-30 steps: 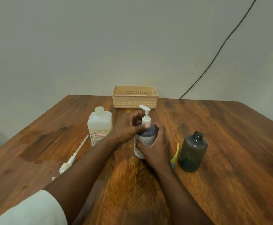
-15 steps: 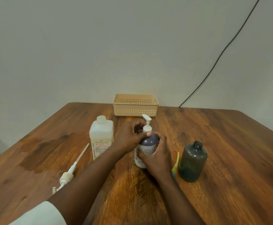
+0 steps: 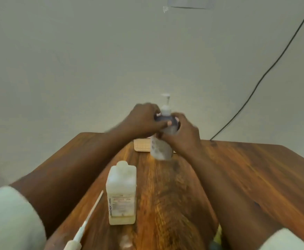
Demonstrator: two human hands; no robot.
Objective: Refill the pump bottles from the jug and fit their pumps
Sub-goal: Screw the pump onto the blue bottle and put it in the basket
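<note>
Wooden table [image 3: 246, 177] stretches out below you, and both your hands are up over its far half with the pump bottle [image 3: 163, 141] between them. Your left hand [image 3: 144, 120] is wrapped around the bottle's dark shoulder, thumb laid across the front just under the white pump [image 3: 166, 105], which sits upright in the neck. Your right hand [image 3: 181, 134] grips the bottle's body from the right side, fingers curled round it. The bottle looks to be clear of the tabletop, in front of the beige basket [image 3: 141, 146] at the far edge, though motion blur makes contact with the table hard to judge. Nearer to you, the pale jug [image 3: 121, 193] stands upright on the table with its label facing you, well apart from the bottle. Just left of the jug a loose white pump with its long dip tube [image 3: 86, 221] lies flat, tube pointing away from you. At the lower right, beside your right forearm, a sliver of something yellow-green [image 3: 218, 235] shows, too hidden to identify. A black cable [image 3: 266, 73] runs down the pale wall [image 3: 75, 60] behind.
</note>
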